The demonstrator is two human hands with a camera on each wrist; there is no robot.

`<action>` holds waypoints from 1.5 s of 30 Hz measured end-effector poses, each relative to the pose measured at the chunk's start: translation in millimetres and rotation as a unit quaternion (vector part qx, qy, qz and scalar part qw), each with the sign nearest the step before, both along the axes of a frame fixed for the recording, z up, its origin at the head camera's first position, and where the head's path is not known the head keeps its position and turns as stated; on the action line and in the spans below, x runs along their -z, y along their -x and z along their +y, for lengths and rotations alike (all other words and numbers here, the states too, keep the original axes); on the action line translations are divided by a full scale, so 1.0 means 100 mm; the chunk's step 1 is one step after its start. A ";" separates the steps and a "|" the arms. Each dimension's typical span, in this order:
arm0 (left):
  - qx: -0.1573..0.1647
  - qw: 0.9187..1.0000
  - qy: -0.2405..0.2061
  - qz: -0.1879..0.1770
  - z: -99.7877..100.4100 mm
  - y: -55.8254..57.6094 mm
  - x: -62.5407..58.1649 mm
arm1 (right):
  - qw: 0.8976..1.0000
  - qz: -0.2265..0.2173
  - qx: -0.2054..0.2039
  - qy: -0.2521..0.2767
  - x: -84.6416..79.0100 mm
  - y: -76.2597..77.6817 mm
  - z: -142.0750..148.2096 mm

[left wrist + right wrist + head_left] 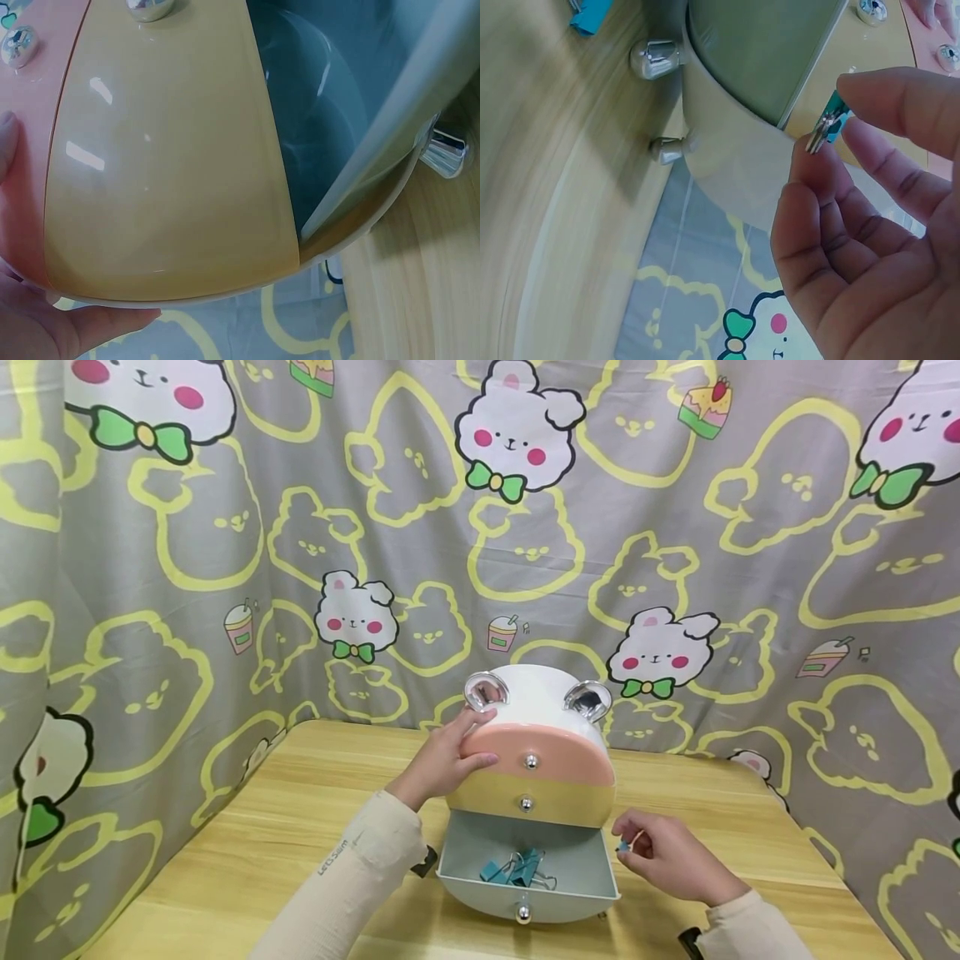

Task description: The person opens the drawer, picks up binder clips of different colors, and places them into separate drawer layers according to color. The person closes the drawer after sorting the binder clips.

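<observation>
A small drawer box [536, 697], white with silver ears, has a pink, a yellow and a grey-blue drawer. Its bottom drawer [577, 903] is pulled out, with several blue binder clips [527, 867] lying inside. My left hand [442, 756] holds the box's upper left side, thumb on the pink front. In the left wrist view, fingers [112, 322] lie along the outer edge. Right of the drawer, my right hand [671, 856] pinches one small blue binder clip [831, 124] between thumb and fingertips, apart from the box.
The box stands on a wooden table [315, 793]. Another blue clip [591, 16] lies on the wood in the right wrist view. Silver feet [656, 60] show under the box. A patterned grey curtain [420, 552] hangs behind and beside the table.
</observation>
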State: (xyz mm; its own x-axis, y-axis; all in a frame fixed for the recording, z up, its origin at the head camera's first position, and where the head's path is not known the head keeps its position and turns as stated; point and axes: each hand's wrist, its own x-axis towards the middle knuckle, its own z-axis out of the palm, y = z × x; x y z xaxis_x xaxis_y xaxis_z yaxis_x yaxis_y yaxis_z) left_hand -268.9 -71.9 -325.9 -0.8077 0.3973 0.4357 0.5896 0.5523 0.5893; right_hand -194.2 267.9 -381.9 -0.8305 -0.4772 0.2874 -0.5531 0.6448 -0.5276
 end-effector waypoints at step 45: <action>0.004 1.000 0.000 -0.002 -0.01 0.02 0.01 | 1.000 -0.024 -0.004 0.011 -0.06 0.10 -0.28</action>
